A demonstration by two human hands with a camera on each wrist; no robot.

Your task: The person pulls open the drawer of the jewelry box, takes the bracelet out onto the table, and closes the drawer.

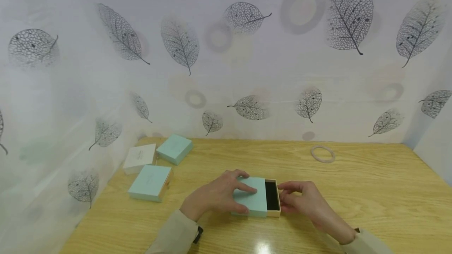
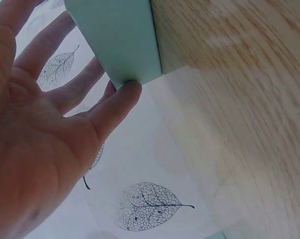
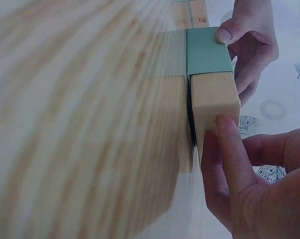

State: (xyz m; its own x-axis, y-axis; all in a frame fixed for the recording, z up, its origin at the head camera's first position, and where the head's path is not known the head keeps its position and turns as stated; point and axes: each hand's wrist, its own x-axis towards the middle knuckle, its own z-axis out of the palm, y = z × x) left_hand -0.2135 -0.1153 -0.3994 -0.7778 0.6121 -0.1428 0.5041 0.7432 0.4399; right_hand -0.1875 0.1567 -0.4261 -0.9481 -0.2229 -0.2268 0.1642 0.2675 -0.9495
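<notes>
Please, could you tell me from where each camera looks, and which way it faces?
Head: worn on the head, facing forward and down at the table; the left hand, right hand and sleeves show.
Left wrist: on that wrist, facing the mint cover and table; only the left hand shows.
Right wrist: on that wrist, facing the beige tray; the right hand shows close, the left beyond.
Head and right wrist share the cover, tray and both hands.

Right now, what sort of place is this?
Likely a screened-off tabletop workspace: a wood-grain table, a leaf-print curtain behind it, and a partly open box on top.
</notes>
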